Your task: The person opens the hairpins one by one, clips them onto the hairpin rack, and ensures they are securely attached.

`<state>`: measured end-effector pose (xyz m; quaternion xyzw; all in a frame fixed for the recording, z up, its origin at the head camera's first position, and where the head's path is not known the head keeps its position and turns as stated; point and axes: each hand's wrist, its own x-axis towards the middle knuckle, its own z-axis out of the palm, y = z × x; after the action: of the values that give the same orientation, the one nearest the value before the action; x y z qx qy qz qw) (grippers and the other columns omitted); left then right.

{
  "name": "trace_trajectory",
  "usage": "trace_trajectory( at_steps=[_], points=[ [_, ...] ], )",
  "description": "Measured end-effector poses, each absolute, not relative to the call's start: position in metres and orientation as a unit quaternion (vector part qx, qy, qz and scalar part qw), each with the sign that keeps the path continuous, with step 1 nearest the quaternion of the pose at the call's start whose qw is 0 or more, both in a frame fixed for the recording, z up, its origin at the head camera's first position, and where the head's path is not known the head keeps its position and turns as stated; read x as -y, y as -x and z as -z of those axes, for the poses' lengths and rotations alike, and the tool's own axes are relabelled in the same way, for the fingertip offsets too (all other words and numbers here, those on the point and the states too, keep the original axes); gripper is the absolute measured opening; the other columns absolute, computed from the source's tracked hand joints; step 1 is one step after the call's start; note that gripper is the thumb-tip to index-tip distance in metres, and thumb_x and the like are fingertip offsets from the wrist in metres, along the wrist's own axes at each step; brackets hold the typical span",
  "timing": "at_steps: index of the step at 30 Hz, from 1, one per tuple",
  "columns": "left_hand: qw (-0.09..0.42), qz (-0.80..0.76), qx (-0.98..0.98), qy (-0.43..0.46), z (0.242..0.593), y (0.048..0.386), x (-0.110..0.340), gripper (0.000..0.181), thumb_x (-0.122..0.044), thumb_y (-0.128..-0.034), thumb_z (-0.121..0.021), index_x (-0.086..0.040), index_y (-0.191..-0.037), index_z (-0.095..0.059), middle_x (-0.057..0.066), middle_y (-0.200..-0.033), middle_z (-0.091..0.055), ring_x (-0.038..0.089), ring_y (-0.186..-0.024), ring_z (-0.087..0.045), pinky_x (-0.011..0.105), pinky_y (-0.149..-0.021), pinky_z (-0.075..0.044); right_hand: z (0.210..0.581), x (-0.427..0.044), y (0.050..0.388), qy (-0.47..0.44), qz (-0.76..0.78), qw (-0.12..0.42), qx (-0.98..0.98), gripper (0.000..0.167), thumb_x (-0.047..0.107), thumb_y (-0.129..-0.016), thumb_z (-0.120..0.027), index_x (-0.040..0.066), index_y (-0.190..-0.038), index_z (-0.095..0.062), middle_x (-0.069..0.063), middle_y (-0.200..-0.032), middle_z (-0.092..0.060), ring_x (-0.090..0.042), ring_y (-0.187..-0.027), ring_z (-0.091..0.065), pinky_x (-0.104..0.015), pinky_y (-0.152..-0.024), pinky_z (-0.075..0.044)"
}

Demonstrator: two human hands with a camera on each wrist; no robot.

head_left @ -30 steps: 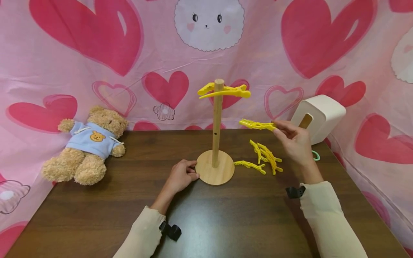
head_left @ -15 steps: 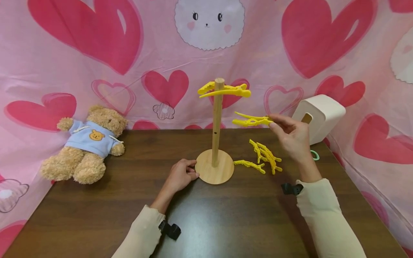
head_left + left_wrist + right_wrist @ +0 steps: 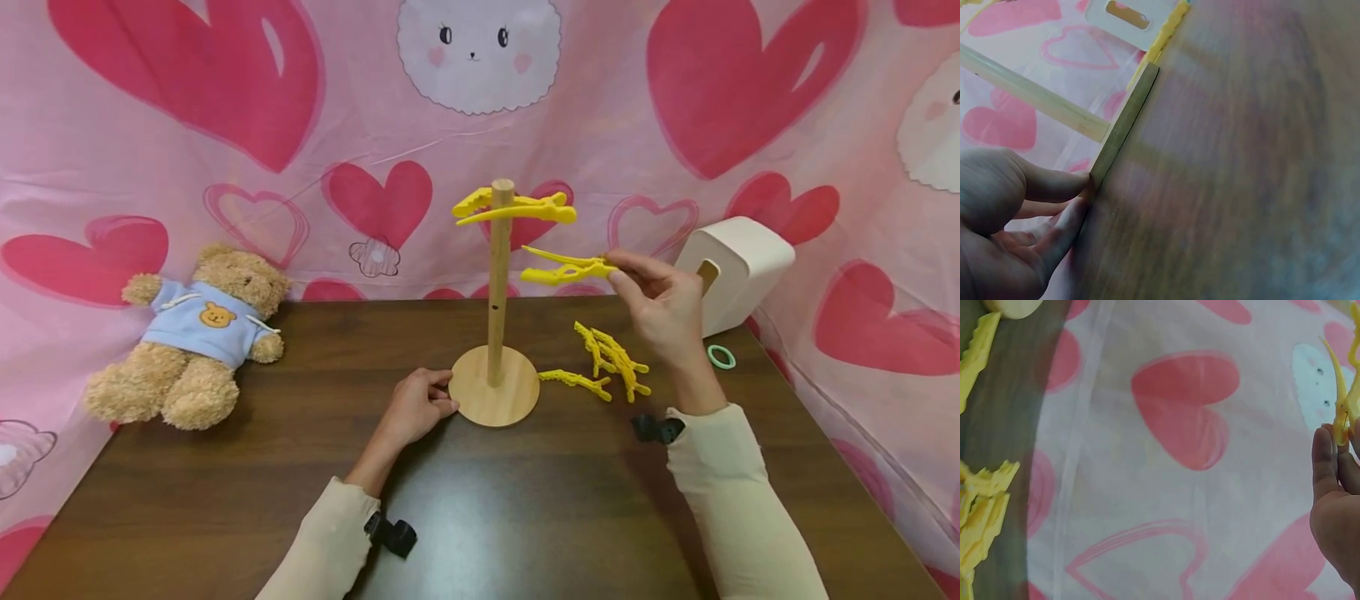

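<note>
A round wooden stand with an upright post is on the table. My left hand pinches the left edge of its base; in the left wrist view the thumb and fingers meet at the rim. Between thumb and fingertips my right hand pinches a yellow alligator hair clip by its tail end. That clip's two arms are spread, pointing toward the post from its right, apart from it. Another yellow clip straddles the post near the top. Right of the base lie several yellow clips.
A teddy bear in a blue hoodie lies at the left. At the back right stands a white box with a slot, partly behind my right hand. A mint-green ring lies near it. Patterned pink cloth hangs behind the table.
My right hand has moved left and slightly up with its clip, closer to the post. The clip's arms have spread apart. My left hand stays at the base.
</note>
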<state>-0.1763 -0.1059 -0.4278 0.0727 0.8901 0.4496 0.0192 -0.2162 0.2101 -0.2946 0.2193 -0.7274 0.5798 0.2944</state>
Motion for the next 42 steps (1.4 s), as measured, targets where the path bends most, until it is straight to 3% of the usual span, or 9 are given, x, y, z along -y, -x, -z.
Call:
trace_trajectory(
  at_steps=[9, 20, 28, 35, 42],
  points=[
    [0.014, -0.448, -0.891, -0.071, 0.429, 0.176, 0.106, 0.048, -0.001, -0.0823, -0.081, 0.005, -0.128, -0.068, 0.013, -0.111, -0.067, 0.021, -0.09, -0.069, 0.036, -0.079, -0.056, 0.28, -0.194, 0.216, -0.256, -0.58, 0.295, 0.715, 0.025, -0.017, -0.088, -0.067, -0.015, -0.113, -0.07, 0.006, -0.106, -0.074, -0.012, -0.095, -0.072, -0.023, -0.085, -0.055],
    [0.013, -0.449, -0.891, -0.071, 0.427, 0.175, 0.106, 0.048, -0.001, -0.0821, -0.081, 0.005, -0.128, -0.067, 0.013, -0.111, -0.067, 0.021, -0.09, -0.068, 0.036, -0.079, -0.056, 0.265, -0.182, 0.216, -0.277, -0.57, 0.302, 0.712, 0.024, -0.016, -0.088, -0.069, -0.014, -0.112, -0.072, 0.004, -0.105, -0.074, -0.012, -0.092, -0.073, -0.024, -0.084, -0.056],
    [0.016, -0.448, -0.891, -0.07, 0.427, 0.175, 0.106, 0.048, -0.001, -0.0826, -0.08, 0.005, -0.128, -0.067, 0.013, -0.112, -0.066, 0.021, -0.091, -0.069, 0.036, -0.079, -0.056, 0.26, -0.17, 0.216, -0.268, -0.564, 0.287, 0.726, 0.023, -0.013, -0.089, -0.069, -0.012, -0.111, -0.072, -0.02, -0.109, -0.073, -0.009, -0.09, -0.072, -0.024, -0.083, -0.056],
    [0.015, -0.45, -0.89, -0.074, 0.427, 0.175, 0.105, 0.048, 0.0, -0.0828, -0.08, 0.006, -0.128, -0.067, 0.014, -0.112, -0.067, 0.022, -0.091, -0.069, 0.037, -0.079, -0.057, 0.258, -0.164, 0.215, -0.255, -0.572, 0.272, 0.731, 0.022, -0.008, -0.091, -0.071, -0.011, -0.112, -0.073, -0.02, -0.112, -0.073, -0.016, -0.093, -0.073, -0.025, -0.084, -0.056],
    [0.008, -0.448, -0.89, -0.08, 0.428, 0.176, 0.106, 0.047, 0.0, -0.0824, -0.081, 0.007, -0.127, -0.067, 0.014, -0.112, -0.067, 0.022, -0.09, -0.07, 0.036, -0.079, -0.057, 0.258, -0.165, 0.217, -0.273, -0.559, 0.269, 0.736, 0.023, -0.011, -0.09, -0.07, -0.011, -0.113, -0.073, -0.021, -0.109, -0.073, -0.013, -0.091, -0.072, -0.024, -0.084, -0.056]
  ],
)
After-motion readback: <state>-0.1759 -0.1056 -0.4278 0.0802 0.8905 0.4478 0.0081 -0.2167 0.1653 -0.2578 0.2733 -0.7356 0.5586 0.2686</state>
